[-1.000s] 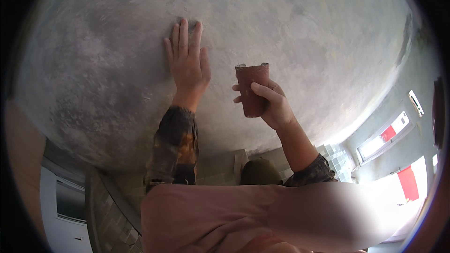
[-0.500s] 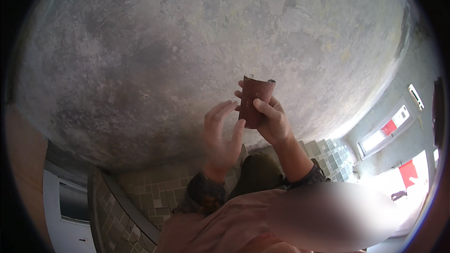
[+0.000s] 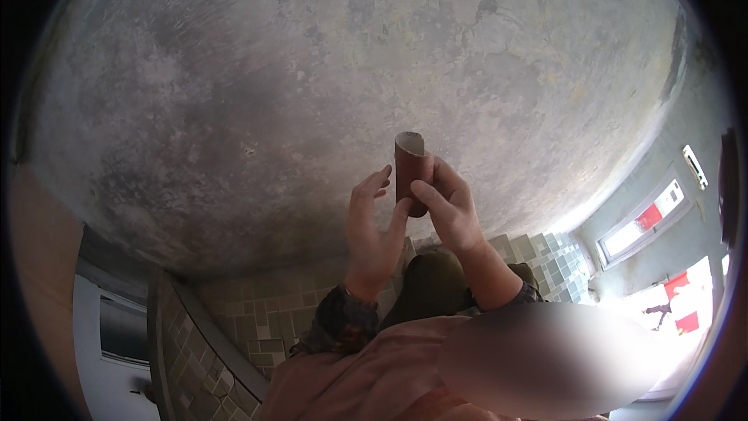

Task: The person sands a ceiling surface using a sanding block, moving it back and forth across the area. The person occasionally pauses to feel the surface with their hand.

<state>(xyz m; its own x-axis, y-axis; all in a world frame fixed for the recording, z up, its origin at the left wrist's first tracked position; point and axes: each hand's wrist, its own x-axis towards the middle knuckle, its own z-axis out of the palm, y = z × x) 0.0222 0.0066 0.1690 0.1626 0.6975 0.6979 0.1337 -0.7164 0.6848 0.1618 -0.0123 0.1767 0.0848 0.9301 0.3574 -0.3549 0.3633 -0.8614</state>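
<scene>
A reddish-brown sheet of sandpaper (image 3: pixel 410 175), curled into an upright tube with its pale backing inside, is held in front of the wall. My right hand (image 3: pixel 457 214) grips its right side, thumb across the front and fingers behind. On the other side, my left hand (image 3: pixel 372 238) is open, fingers apart and pointing up. Its thumb tip is at the lower left edge of the tube; whether it touches is hard to make out.
A patchy grey plastered wall (image 3: pixel 327 54) fills the view ahead. Below are floor tiles (image 3: pixel 269 308) and a dark curved ledge (image 3: pixel 206 335). A white door (image 3: pixel 117 390) stands at lower left; a bright window (image 3: pixel 643 218) is at right.
The sandpaper has gone from a wide, loosely curved sheet to a narrower tube. My left hand has moved slightly up and right, closer to it; my right hand still holds it.
</scene>
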